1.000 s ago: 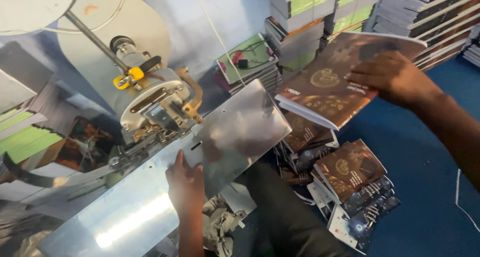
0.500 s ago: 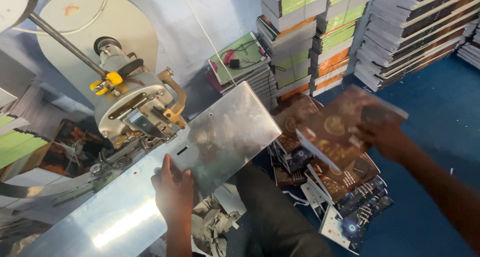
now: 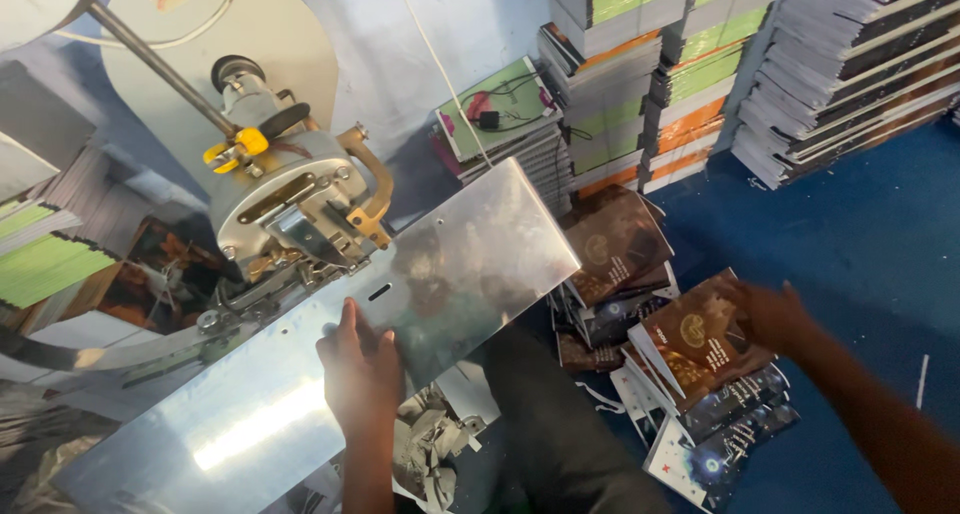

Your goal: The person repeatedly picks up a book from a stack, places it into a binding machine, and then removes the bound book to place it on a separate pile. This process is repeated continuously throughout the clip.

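My left hand (image 3: 362,369) lies flat, fingers apart, on the shiny metal work plate (image 3: 300,374) of a stitching machine. My right hand (image 3: 772,316) reaches out to the right and grips a brown-covered booklet (image 3: 695,339), low over a loose heap of booklets (image 3: 690,414) on the blue floor. The booklet is tilted, its white page edges showing at the left. The machine's grey round head (image 3: 285,199) with a yellow part and brass lever stands just behind the plate.
Tall stacks of bound books (image 3: 760,64) line the back wall. A shorter stack with a green cover and a cable (image 3: 500,114) is behind the plate. More brown booklets (image 3: 615,244) lie by the plate's right corner. Green-edged stacks (image 3: 40,264) at left.
My right hand has brought the brown booklet down from high at the right to just above the floor heap. My left hand has stayed on the plate.
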